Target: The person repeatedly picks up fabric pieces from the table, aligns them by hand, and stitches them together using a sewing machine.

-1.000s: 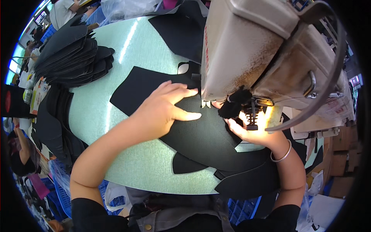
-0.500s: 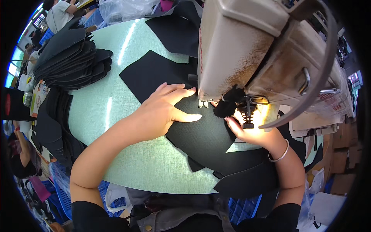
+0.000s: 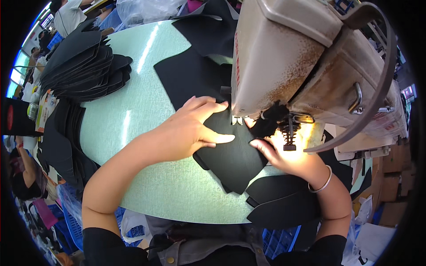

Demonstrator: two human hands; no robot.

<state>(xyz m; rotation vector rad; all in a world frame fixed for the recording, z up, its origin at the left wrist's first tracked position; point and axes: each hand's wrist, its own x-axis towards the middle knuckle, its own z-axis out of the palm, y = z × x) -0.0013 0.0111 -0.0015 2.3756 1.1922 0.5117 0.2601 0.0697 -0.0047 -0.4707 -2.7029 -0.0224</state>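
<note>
The long black piece [image 3: 235, 164] slants from far left to near right by the sewing machine [image 3: 275, 57], left hand [image 3: 182, 133] spread on it, right hand [image 3: 286, 155] touching its right side, grip hidden.

Sewing machine [image 3: 277, 57] cut off at top edge, right hand [image 3: 290, 160] partly behind spring [image 3: 289, 134] at centre right, black piece [image 3: 235, 157] mid-frame partly hidden behind the machine

Matt black sheet [image 3: 230, 162], rough-speckled sewing machine [image 3: 270, 53], glossy tabletop [image 3: 168, 190], shiny metal bangle [image 3: 327, 181]
</note>
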